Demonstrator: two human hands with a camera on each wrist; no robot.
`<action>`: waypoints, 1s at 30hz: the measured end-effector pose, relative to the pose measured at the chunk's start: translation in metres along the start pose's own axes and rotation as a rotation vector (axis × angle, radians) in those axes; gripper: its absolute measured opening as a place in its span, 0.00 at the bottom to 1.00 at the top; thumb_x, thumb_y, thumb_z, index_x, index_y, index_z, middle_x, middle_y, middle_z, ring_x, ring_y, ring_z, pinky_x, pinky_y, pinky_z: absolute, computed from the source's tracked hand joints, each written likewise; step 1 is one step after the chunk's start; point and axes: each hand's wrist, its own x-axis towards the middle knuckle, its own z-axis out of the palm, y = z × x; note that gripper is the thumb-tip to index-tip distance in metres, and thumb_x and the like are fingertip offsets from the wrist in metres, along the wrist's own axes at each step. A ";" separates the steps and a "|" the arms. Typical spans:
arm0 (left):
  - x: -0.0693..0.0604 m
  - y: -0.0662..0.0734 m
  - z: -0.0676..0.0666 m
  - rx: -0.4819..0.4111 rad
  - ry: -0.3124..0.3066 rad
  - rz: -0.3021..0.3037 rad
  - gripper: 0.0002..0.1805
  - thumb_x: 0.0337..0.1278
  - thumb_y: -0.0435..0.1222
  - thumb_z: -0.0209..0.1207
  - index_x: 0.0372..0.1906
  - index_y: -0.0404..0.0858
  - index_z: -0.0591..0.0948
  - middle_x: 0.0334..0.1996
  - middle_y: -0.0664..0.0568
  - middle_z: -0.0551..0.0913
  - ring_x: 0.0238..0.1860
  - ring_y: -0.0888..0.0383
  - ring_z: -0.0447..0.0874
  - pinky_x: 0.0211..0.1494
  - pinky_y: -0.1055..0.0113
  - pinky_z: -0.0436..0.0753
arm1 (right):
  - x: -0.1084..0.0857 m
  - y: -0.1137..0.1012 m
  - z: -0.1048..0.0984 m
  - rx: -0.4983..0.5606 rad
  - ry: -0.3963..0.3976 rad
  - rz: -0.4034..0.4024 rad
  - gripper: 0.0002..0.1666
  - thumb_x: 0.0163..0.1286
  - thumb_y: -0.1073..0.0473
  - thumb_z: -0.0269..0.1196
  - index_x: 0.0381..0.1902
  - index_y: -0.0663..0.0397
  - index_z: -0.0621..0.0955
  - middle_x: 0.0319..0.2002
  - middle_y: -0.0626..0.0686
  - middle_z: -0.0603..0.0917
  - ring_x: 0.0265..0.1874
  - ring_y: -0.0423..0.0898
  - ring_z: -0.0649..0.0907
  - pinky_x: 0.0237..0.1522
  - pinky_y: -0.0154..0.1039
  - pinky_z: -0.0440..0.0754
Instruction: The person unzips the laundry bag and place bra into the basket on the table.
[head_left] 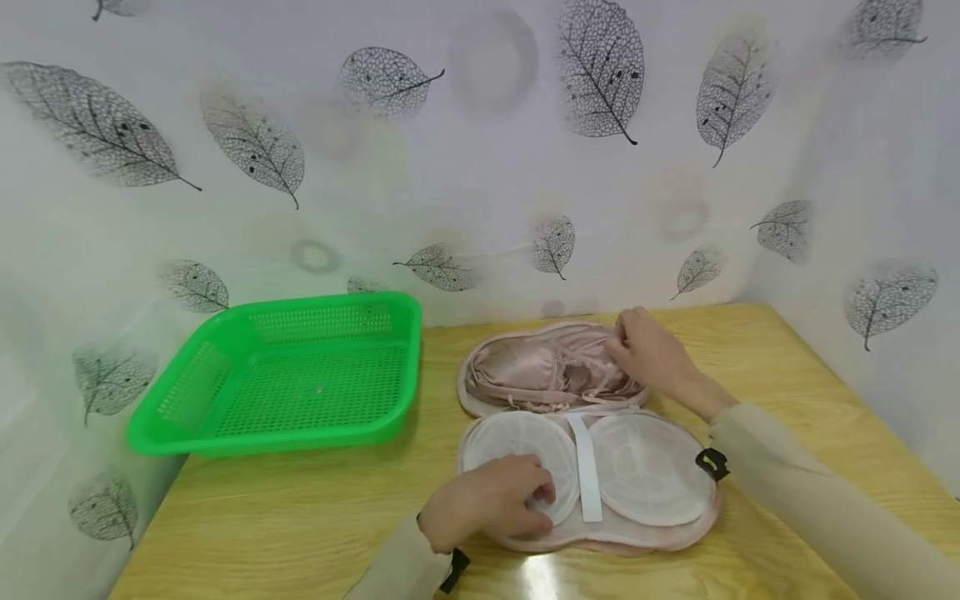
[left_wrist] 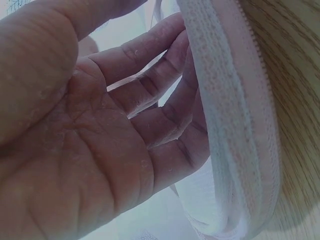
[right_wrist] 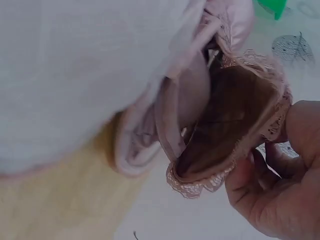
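Note:
A pink zippered bra case [head_left: 622, 540] lies unfolded on the wooden table. Its near half has two round white mesh pockets [head_left: 652, 471] with a white strap [head_left: 587, 471] between them. In the far half sits a dusty-pink satin bra [head_left: 517, 367] with lace trim. My right hand [head_left: 652, 354] pinches the lace edge of the bra [right_wrist: 225, 120] at its right end; the cup's inside shows in the right wrist view. My left hand [head_left: 498, 497] rests on the left mesh pocket. Its loosely bent fingers [left_wrist: 165, 117] reach against the case's edge in the left wrist view.
A green plastic basket [head_left: 401, 417] with perforated sides stands on the left of the table, its left end past the table edge. Behind hangs a white curtain [head_left: 495, 167] with a leaf pattern. Bare wood [head_left: 315, 517] shows in front of the basket.

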 end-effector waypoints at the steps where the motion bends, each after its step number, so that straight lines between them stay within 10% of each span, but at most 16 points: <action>1: 0.000 0.000 0.000 -0.004 0.000 -0.003 0.11 0.55 0.44 0.69 0.42 0.47 0.85 0.37 0.63 0.78 0.36 0.69 0.72 0.44 0.77 0.73 | 0.000 -0.001 -0.003 -0.008 0.030 -0.010 0.06 0.68 0.63 0.52 0.29 0.58 0.71 0.34 0.59 0.73 0.29 0.50 0.73 0.28 0.41 0.71; 10: -0.001 0.000 -0.001 -0.002 0.013 0.005 0.11 0.55 0.44 0.69 0.42 0.47 0.85 0.36 0.62 0.78 0.35 0.69 0.72 0.45 0.76 0.73 | 0.002 0.002 -0.007 0.084 0.093 0.014 0.05 0.65 0.65 0.58 0.30 0.61 0.77 0.33 0.61 0.78 0.31 0.52 0.76 0.35 0.43 0.73; 17: -0.001 -0.001 0.000 -0.005 0.006 0.011 0.11 0.57 0.44 0.69 0.43 0.47 0.85 0.36 0.62 0.78 0.35 0.69 0.71 0.45 0.76 0.73 | 0.005 0.008 -0.010 0.152 0.066 -0.058 0.17 0.61 0.71 0.58 0.49 0.66 0.82 0.47 0.65 0.85 0.47 0.59 0.83 0.53 0.57 0.83; 22: -0.001 0.000 0.000 -0.006 0.006 -0.008 0.10 0.57 0.44 0.69 0.42 0.47 0.85 0.36 0.62 0.78 0.35 0.69 0.71 0.45 0.76 0.73 | 0.011 0.015 -0.007 0.053 0.202 -0.248 0.14 0.58 0.79 0.61 0.42 0.69 0.84 0.40 0.65 0.86 0.39 0.59 0.85 0.44 0.56 0.85; 30: 0.000 0.000 0.000 -0.005 0.002 -0.004 0.10 0.57 0.44 0.69 0.42 0.47 0.85 0.37 0.63 0.78 0.36 0.69 0.71 0.47 0.76 0.73 | 0.023 0.023 -0.019 -0.091 0.375 -0.339 0.08 0.60 0.78 0.63 0.36 0.71 0.86 0.31 0.65 0.88 0.27 0.57 0.85 0.30 0.52 0.84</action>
